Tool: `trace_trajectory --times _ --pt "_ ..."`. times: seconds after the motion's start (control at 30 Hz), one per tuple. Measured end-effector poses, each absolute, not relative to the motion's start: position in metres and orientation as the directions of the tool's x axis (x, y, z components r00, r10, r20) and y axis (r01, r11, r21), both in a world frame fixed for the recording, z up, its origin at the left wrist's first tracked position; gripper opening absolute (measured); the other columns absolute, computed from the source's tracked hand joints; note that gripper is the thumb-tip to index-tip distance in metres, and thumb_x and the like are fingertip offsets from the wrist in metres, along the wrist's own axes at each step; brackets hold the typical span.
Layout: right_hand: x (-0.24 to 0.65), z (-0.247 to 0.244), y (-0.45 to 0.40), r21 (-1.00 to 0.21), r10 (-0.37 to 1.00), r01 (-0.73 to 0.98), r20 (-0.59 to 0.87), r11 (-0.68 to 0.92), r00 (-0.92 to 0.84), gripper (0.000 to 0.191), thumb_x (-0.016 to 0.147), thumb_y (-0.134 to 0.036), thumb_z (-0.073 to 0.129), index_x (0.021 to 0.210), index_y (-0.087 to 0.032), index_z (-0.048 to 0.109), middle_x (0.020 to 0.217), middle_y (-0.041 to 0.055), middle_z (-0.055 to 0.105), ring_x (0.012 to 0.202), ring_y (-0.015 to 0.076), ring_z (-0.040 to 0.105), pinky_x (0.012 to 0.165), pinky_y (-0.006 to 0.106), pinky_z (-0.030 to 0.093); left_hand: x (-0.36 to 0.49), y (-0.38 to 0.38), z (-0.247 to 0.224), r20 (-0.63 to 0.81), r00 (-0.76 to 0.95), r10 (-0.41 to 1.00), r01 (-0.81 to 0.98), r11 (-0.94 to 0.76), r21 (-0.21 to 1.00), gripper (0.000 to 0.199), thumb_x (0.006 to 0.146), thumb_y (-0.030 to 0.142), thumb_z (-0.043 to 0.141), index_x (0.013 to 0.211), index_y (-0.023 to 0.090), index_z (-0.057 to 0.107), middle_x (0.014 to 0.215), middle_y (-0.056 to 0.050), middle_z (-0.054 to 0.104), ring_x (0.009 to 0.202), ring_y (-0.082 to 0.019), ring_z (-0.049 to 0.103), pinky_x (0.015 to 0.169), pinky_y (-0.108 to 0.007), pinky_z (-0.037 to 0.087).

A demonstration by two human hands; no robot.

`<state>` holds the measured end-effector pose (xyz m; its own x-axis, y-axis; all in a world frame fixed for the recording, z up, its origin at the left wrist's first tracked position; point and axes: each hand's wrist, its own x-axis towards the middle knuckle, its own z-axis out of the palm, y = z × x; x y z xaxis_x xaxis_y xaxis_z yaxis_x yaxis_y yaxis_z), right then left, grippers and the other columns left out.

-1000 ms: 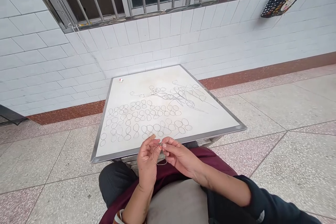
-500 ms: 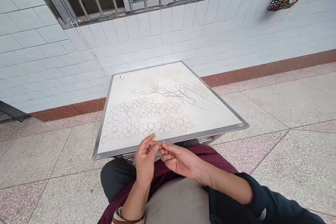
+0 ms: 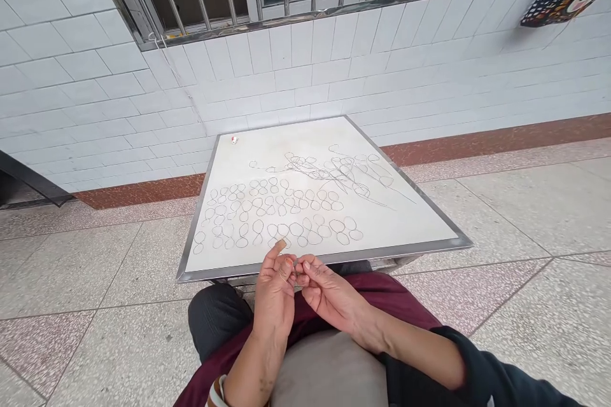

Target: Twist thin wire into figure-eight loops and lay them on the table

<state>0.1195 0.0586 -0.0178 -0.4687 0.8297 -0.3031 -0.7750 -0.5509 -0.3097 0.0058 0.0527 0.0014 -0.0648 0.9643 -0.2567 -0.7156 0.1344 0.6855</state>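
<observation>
Fingertips pinched, the left hand (image 3: 275, 289) and right hand (image 3: 334, 297) held a thin wire (image 3: 283, 278), seemingly mid-bend. Wire loops (image 3: 281, 205) lay beyond them; the next move likely needed steady pressure.

Grey-edged white table (image 3: 410, 219) with wire figure-eights (image 3: 258, 225), overlapping looped wires (image 3: 329, 173)

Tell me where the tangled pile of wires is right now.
In the head view, the tangled pile of wires lies on the white table, toward its far right side, just beyond the rows of wire loops.
</observation>
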Motion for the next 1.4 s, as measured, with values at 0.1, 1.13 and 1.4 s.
trace_trajectory --times 0.1,1.13,1.4 --pt "0.120 -0.017 0.057 -0.361 0.843 -0.764 -0.285 -0.535 -0.456 0.017 0.072 -0.019 0.081 0.083 -0.016 0.067 0.082 -0.0015 0.064 0.062 0.0026 0.054 0.049 0.010 0.039 0.004 0.052 0.003 -0.259 -0.060 0.964 -0.717 0.139 0.683 0.040 0.070 0.015 0.078 0.109 0.020 0.068 0.077 0.002 0.064 0.075 -0.008 0.061 0.071 -0.018 0.047" --pt "0.116 -0.012 0.052 -0.792 0.984 -0.589 -0.086 -0.162 -0.154 0.016 0.075 -0.031 0.077 0.089 -0.024 0.074 0.087 0.0035 0.071 0.068 0.0124 0.056 0.056 0.024 0.044 0.014 0.044 -0.006 -0.289 0.003 0.957 -0.779 0.184 0.599 0.035 0.079 0.025 0.072 0.114 0.022 0.066 0.109 -0.007 0.069 0.083 -0.012 0.063 0.069 -0.023 0.047" --pt "0.126 -0.019 0.054 -0.911 0.995 -0.413 0.044 0.005 -0.085 0.011 0.082 -0.032 0.070 0.089 -0.025 0.074 0.089 0.0035 0.072 0.068 0.0138 0.060 0.060 0.027 0.048 0.010 0.028 -0.001 -0.484 0.087 0.871 -0.791 0.356 0.497 0.017 0.077 0.025 0.075 0.092 0.018 0.072 0.093 -0.005 0.071 0.085 -0.012 0.066 0.081 -0.025 0.050"
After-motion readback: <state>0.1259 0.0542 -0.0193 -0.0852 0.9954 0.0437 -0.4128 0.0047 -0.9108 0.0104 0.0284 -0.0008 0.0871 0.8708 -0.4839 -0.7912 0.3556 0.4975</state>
